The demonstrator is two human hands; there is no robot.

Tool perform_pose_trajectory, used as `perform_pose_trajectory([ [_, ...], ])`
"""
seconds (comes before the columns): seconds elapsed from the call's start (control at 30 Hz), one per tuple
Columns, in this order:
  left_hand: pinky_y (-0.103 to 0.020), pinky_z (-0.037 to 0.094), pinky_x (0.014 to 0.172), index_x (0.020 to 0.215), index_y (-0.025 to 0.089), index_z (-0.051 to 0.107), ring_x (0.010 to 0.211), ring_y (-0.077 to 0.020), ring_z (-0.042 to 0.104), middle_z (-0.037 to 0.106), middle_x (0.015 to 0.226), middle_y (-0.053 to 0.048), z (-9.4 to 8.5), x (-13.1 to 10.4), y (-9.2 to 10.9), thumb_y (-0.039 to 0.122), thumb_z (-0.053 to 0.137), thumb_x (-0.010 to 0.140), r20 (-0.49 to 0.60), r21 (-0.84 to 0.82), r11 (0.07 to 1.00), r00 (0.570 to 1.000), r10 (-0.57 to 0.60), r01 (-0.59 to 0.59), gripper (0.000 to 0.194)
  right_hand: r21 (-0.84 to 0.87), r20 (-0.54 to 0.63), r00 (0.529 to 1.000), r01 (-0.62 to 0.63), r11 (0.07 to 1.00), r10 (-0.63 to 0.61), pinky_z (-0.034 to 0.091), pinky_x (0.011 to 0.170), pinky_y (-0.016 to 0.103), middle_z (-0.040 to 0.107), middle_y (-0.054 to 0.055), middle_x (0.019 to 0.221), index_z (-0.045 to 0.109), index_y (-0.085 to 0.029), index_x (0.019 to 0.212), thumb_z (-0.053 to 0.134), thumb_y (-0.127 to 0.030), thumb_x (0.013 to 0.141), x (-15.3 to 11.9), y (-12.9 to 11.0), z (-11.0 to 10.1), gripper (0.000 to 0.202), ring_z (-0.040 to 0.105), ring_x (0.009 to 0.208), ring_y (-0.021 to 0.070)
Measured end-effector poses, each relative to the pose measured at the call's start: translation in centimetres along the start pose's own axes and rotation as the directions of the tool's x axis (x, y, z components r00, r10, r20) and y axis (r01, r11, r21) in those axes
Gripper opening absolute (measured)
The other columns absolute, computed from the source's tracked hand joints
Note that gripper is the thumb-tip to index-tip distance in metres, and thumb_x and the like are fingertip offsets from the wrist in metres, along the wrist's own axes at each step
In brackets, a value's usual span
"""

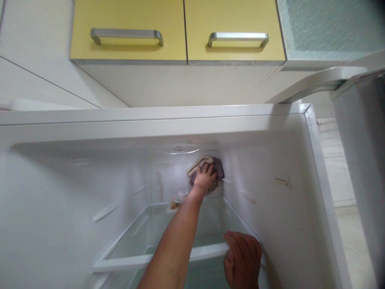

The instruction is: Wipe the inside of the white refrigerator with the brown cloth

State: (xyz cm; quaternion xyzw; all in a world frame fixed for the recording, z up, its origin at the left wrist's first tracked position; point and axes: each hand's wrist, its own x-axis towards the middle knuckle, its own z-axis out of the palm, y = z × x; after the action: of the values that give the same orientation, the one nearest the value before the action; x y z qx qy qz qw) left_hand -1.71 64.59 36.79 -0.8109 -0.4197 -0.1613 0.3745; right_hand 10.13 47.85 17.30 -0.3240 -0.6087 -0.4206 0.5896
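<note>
Deep inside an open fridge, my left hand holds a folded, dark patterned cloth with a beige edge against the back wall, near the right corner. Its fingers are spread over the cloth. Lower right, my right hand is curled over the white front edge of the glass shelf, close to the right side wall. The thumb sits below the fingers there. My left forearm crosses above the shelf and hides part of its edge.
A small clear container with something brownish inside stands at the shelf's back left. The fridge door hangs open on the right. Yellow cabinets with metal handles are above the fridge. Moulded ledges line the side walls.
</note>
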Motion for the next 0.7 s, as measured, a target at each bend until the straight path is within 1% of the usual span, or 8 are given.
perform_pose_trajectory([
  [0.13, -0.066, 0.035, 0.116, 0.139, 0.035, 0.054, 0.151, -0.0383, 0.031, 0.038, 0.164, -0.009, -0.3, -0.4, -1.0, 0.027, 0.035, 0.097, -0.024, 0.012, 0.999, 0.999, -0.046, 0.047, 0.046, -0.016, 0.007, 1.000, 0.022, 1.000, -0.022, 0.038, 0.086, 0.043, 0.069, 0.010, 0.095, 0.065, -0.014, 0.105, 0.044, -0.013, 0.084, -0.1, 0.2, -0.1, 0.030, 0.055, 0.093, 0.0223],
  [0.23, -0.065, 0.039, 0.113, 0.144, 0.031, 0.049, 0.149, -0.0415, 0.033, 0.036, 0.164, -0.015, -0.8, -1.3, -2.6, 0.023, 0.038, 0.095, -0.048, 0.025, 0.986, 0.986, -0.161, 0.162, 0.050, -0.016, 0.007, 0.999, 0.040, 0.999, -0.040, 0.038, 0.086, 0.042, 0.069, 0.010, 0.096, 0.065, -0.014, 0.105, 0.045, -0.013, 0.084, 0.0, 0.3, -0.1, 0.029, 0.056, 0.093, 0.0224],
  [0.3, -0.064, 0.041, 0.111, 0.148, 0.026, 0.044, 0.149, -0.0441, 0.033, 0.031, 0.164, -0.021, -1.1, -2.5, -4.1, 0.017, 0.042, 0.092, -0.077, 0.034, 0.962, 0.960, -0.268, 0.271, 0.056, -0.013, 0.008, 0.999, 0.038, 0.999, -0.037, 0.039, 0.087, 0.042, 0.069, 0.010, 0.096, 0.065, -0.014, 0.105, 0.045, -0.013, 0.084, 0.1, 0.3, -0.2, 0.029, 0.056, 0.094, 0.0224],
  [0.37, -0.061, 0.044, 0.109, 0.150, 0.025, 0.040, 0.149, -0.0448, 0.032, 0.027, 0.165, -0.023, -1.2, -4.2, -5.9, 0.013, 0.045, 0.089, -0.120, 0.029, 0.901, 0.896, -0.427, 0.434, 0.063, -0.010, 0.005, 0.999, 0.032, 0.999, -0.032, 0.039, 0.087, 0.042, 0.069, 0.009, 0.097, 0.065, -0.015, 0.105, 0.046, -0.013, 0.084, 0.1, 0.2, -0.2, 0.029, 0.056, 0.094, 0.0221],
  [0.43, -0.057, 0.048, 0.104, 0.151, 0.025, 0.038, 0.147, -0.0459, 0.033, 0.027, 0.165, -0.024, -1.1, -6.2, -7.9, 0.016, 0.049, 0.087, -0.156, 0.006, 0.784, 0.775, -0.612, 0.620, 0.066, -0.010, 0.002, 1.000, 0.022, 1.000, -0.022, 0.039, 0.087, 0.041, 0.069, 0.009, 0.096, 0.065, -0.015, 0.105, 0.045, -0.013, 0.085, 0.2, 0.1, -0.2, 0.029, 0.056, 0.094, 0.0216],
  [0.53, -0.058, 0.050, 0.098, 0.152, 0.009, 0.033, 0.135, -0.0505, 0.045, 0.032, 0.155, -0.037, -1.0, -8.9, -10.6, 0.025, 0.055, 0.085, -0.164, -0.011, 0.646, 0.636, -0.754, 0.763, 0.072, -0.009, 0.010, 1.000, 0.008, 1.000, -0.008, 0.039, 0.087, 0.041, 0.069, 0.008, 0.095, 0.065, -0.015, 0.105, 0.045, -0.013, 0.085, 0.3, 0.0, -0.3, 0.028, 0.056, 0.093, 0.0213],
  [0.6, -0.056, 0.049, 0.098, 0.150, 0.003, 0.033, 0.126, -0.0477, 0.054, 0.036, 0.150, -0.040, -1.0, -10.0, -11.7, 0.025, 0.056, 0.084, -0.162, -0.015, 0.596, 0.587, -0.793, 0.803, 0.074, -0.006, 0.005, 1.000, 0.002, 1.000, -0.002, 0.039, 0.088, 0.041, 0.070, 0.008, 0.095, 0.065, -0.015, 0.104, 0.046, -0.011, 0.084, 0.3, -0.1, -0.3, 0.028, 0.056, 0.093, 0.0214],
  [0.7, -0.053, 0.048, 0.099, 0.149, 0.004, 0.035, 0.122, -0.0446, 0.057, 0.039, 0.148, -0.038, -0.9, -10.3, -12.3, 0.025, 0.058, 0.082, -0.165, -0.021, 0.566, 0.556, -0.815, 0.824, 0.074, -0.004, -0.010, 1.000, 0.001, 1.000, -0.001, 0.039, 0.088, 0.042, 0.070, 0.008, 0.094, 0.065, -0.015, 0.103, 0.046, -0.011, 0.083, 0.4, -0.2, -0.2, 0.028, 0.056, 0.092, 0.0213],
])
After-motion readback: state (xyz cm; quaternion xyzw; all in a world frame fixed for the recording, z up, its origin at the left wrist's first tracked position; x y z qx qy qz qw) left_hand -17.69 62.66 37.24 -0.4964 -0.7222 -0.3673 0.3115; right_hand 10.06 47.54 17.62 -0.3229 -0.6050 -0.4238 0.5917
